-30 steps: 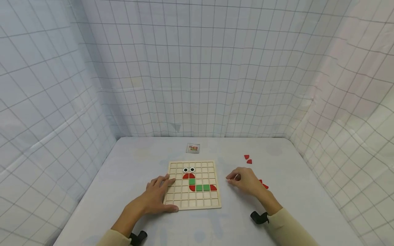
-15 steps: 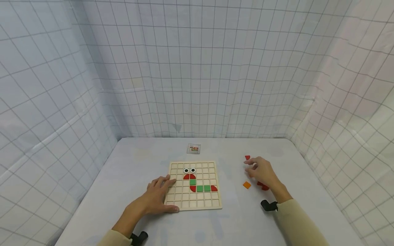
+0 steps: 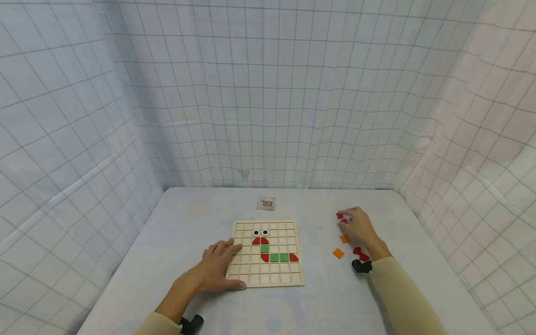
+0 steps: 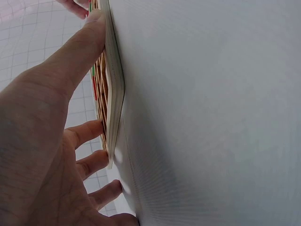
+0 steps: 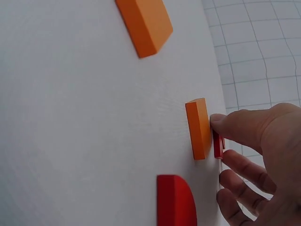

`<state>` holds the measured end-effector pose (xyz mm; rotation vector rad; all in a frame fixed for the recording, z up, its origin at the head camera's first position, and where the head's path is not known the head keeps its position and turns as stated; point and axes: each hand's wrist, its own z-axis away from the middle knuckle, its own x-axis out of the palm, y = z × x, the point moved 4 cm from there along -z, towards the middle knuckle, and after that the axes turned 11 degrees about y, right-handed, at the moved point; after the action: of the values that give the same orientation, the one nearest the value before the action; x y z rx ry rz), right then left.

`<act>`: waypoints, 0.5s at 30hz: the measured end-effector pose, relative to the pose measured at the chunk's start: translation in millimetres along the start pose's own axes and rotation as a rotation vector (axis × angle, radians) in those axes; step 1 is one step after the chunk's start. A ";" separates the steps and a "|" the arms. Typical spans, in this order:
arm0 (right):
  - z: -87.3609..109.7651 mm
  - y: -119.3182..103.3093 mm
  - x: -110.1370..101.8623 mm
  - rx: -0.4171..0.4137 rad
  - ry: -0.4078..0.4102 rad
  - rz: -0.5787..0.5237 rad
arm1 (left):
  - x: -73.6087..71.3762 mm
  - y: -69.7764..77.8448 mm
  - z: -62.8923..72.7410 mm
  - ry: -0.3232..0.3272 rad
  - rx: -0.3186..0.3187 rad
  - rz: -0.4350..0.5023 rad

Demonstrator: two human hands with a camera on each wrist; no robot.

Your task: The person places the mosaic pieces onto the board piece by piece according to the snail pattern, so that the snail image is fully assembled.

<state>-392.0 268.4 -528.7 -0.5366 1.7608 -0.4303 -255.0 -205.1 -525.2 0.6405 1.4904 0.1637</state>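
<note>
while the left hand [image 3: 215, 270] lies along the left side of the wooden grid board [image 3: 253, 279], fingers spread wide and thumb at the near edge, the right hand [image 3: 361, 229] is at the far red pieces [image 3: 339, 216], toward the far right of the table [image 3: 320, 298]. its thumb and forefinger have a narrow gap, with red between; whether they pinch a piece i cannot tell. just nearer lie two orange tiles [image 3: 338, 253], apart from each other, and the near red pieces [image 3: 364, 257] sit to their right.

the loose pieces look light, stiff and hard to break, perhaps a little slick; their thick, flat sides seem the place to pinch. the board looks stiff too and could slide if unheld, so its rim makes a sensible hold.

a bare strip of table between the board's right edge and the orange tiles gives room to move; the raised grid lines could catch a tilted piece.
</note>
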 end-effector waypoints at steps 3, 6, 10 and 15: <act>-0.9 2.7 1.8 0.002 -0.003 0.002 | -1.0 1.6 0.3 0.000 0.000 0.004; -0.8 4.1 3.3 0.009 -0.007 -0.002 | -1.6 2.4 0.7 0.000 -0.001 0.009; -1.3 4.5 4.7 0.015 -0.003 -0.009 | -1.0 1.9 1.1 -0.002 0.002 0.011; -2.3 4.7 5.5 0.024 -0.005 -0.019 | -1.3 2.0 0.9 0.001 0.010 0.006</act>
<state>-395.9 269.2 -535.1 -0.5372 1.7449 -0.4628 -253.7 -204.3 -523.1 0.6533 1.4913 0.1616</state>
